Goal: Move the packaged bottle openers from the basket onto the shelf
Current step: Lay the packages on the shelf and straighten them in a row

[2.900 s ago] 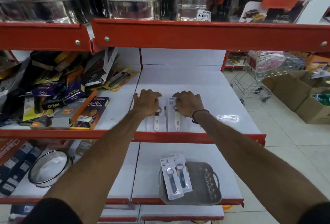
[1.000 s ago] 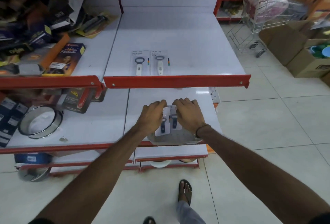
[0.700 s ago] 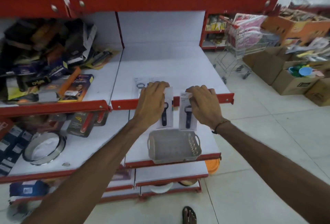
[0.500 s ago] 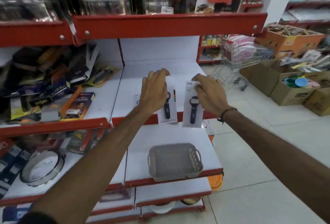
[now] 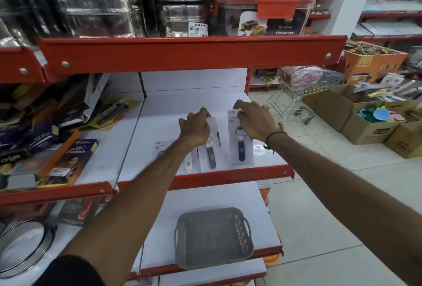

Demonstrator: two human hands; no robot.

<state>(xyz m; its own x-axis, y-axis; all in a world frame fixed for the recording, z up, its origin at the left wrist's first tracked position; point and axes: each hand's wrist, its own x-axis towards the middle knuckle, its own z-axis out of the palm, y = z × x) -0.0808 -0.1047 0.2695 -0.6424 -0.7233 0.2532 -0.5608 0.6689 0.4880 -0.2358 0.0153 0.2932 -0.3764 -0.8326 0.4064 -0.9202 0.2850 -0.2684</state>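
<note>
Both hands are over the middle shelf (image 5: 201, 103), each pinching the top of a carded bottle opener: the left hand (image 5: 195, 129) is closed on the left opener pack (image 5: 211, 148) and the right hand (image 5: 253, 121) is closed on the right opener pack (image 5: 240, 144), with the dark handles hanging toward the shelf's red front lip. The step in hand looks like laying this pair down. To do it well, the cards should go down flat, bottom edge first, just behind the lip and beside the white-handled pack (image 5: 188, 163) already lying there, which is partly hidden by the left forearm; the left card appears to overlap it, so a small shift to the right would keep the row tidy. The packs are thin, stiff rectangles of pale card under clear plastic, light and likely to slide on the smooth, glossy white shelf board, so fingertips should press them still before letting go. The grey plastic basket (image 5: 213, 237), with slotted walls and looped handles, sits on the shelf below and looks empty, so this is probably the last pair.
</note>
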